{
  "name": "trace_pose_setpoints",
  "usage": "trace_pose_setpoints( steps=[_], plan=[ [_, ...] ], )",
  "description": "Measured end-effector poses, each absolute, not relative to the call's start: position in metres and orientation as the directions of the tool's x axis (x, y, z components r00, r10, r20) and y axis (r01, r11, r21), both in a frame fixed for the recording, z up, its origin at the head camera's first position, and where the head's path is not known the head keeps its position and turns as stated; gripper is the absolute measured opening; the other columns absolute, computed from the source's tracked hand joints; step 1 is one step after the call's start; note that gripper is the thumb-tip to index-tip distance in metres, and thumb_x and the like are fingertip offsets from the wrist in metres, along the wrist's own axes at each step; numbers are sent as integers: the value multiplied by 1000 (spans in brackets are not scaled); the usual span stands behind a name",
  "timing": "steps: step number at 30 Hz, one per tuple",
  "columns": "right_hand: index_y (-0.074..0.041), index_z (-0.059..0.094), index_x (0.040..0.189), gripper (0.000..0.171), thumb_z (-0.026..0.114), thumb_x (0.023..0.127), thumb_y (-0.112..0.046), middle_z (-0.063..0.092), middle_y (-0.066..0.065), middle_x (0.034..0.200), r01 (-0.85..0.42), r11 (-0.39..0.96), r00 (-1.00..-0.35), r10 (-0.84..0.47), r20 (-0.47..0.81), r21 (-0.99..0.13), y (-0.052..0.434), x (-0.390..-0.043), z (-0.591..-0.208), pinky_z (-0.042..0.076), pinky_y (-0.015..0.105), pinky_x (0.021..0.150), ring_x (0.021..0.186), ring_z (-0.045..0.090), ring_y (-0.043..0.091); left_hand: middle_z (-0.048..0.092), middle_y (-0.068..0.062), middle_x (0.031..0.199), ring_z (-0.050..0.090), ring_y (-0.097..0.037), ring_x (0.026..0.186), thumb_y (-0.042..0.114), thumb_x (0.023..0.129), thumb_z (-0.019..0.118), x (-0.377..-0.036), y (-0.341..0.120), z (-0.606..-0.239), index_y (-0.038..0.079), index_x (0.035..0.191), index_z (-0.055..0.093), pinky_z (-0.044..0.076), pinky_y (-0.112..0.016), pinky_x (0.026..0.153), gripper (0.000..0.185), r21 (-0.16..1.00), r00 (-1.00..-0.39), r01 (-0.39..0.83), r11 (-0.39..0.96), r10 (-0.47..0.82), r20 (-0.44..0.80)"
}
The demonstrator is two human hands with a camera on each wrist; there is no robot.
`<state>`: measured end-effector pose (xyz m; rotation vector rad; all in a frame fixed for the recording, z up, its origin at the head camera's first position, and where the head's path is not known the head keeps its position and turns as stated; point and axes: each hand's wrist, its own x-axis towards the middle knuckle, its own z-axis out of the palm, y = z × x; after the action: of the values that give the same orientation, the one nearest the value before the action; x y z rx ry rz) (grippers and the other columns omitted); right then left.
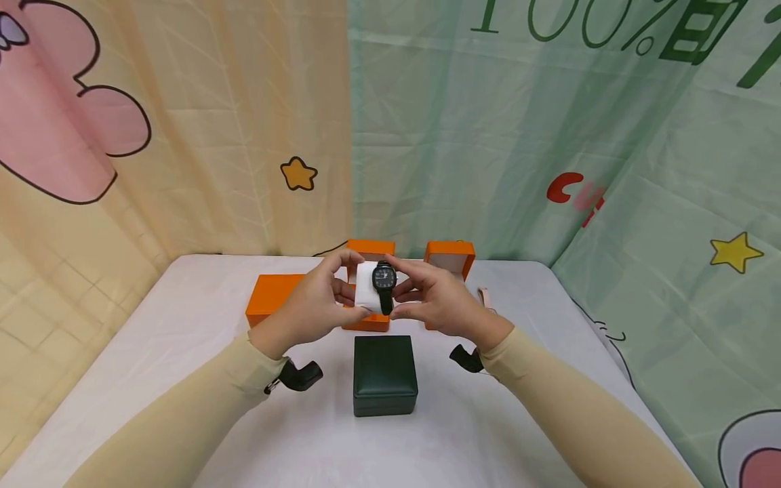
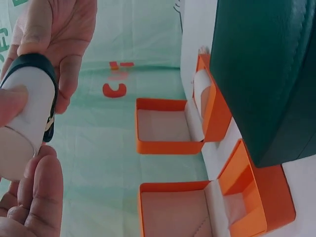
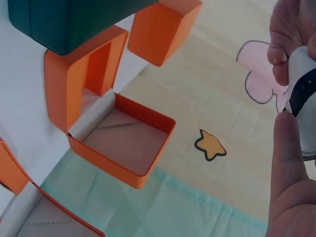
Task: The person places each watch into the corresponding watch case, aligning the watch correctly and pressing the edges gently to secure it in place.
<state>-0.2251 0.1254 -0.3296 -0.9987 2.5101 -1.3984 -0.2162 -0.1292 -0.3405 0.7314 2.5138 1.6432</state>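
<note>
Above the table, a black wristwatch point(image 1: 384, 278) is wrapped around a white watch cushion point(image 1: 365, 290), its dial facing the head camera. My left hand point(image 1: 314, 298) grips the cushion's left end between thumb and fingers. From the other side, my right hand point(image 1: 439, 295) pinches the watch, index finger near the strap's top and thumb near its bottom. In the left wrist view, the left thumb presses on the cushion point(image 2: 24, 98), and the right thumb touches the dark strap point(image 2: 32, 60). A lidded dark green box point(image 1: 384, 373) stands on the table below the hands.
Behind the hands stand two orange boxes with raised lids, one in the middle point(image 1: 370, 247) and one at right point(image 1: 451, 254). The right one holds a white cushion point(image 2: 201, 89). A closed orange box point(image 1: 268, 296) sits at left. Printed curtains point(image 1: 427, 156) surround the white-covered table point(image 1: 488, 420).
</note>
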Motion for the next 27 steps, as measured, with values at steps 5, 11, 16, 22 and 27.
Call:
trace_pose_setpoints(
  steps=[5, 11, 16, 22, 27],
  plan=[
    [-16, 35, 165, 91, 82, 87, -1, 53, 12, 155, -491, 352, -777, -591, 218, -797, 125, -226, -328, 60, 30, 97, 119, 72, 27, 47, -12, 131, 74, -22, 93, 1, 83, 86, -215, -130, -339, 14, 142, 43, 65, -32, 80, 75, 878, -892, 353, 324, 399, 211],
    [-14, 32, 166, 92, 81, 89, 0, 56, 14, 151, -455, 349, -781, -599, 178, -819, 125, -230, -329, 60, 31, 98, 121, 69, 32, 46, -13, 131, 72, -23, 94, 1, 85, 84, -221, -132, -339, 12, 141, 42, 64, -33, 79, 72, 872, -877, 366, 326, 435, 205],
    [-13, 35, 165, 90, 82, 88, -2, 60, 16, 146, -440, 356, -784, -599, 160, -824, 124, -233, -330, 61, 32, 97, 117, 71, 30, 45, -13, 132, 72, -23, 93, 1, 84, 85, -225, -133, -342, 11, 141, 43, 64, -31, 78, 71, 868, -864, 380, 319, 456, 211],
    [-14, 40, 162, 87, 82, 88, -1, 61, 16, 144, -430, 331, -777, -610, 158, -840, 122, -232, -331, 61, 33, 96, 114, 72, 27, 47, -15, 129, 73, -23, 87, -1, 82, 86, -227, -135, -344, 9, 138, 45, 64, -31, 74, 70, 870, -849, 401, 287, 474, 235],
    [-12, 40, 161, 85, 82, 88, -1, 62, 19, 140, -424, 327, -774, -616, 150, -845, 124, -232, -331, 62, 32, 95, 113, 73, 27, 48, -14, 132, 73, -25, 88, -1, 82, 85, -226, -135, -344, 9, 138, 44, 65, -31, 76, 70, 881, -850, 385, 273, 476, 224]
  ],
)
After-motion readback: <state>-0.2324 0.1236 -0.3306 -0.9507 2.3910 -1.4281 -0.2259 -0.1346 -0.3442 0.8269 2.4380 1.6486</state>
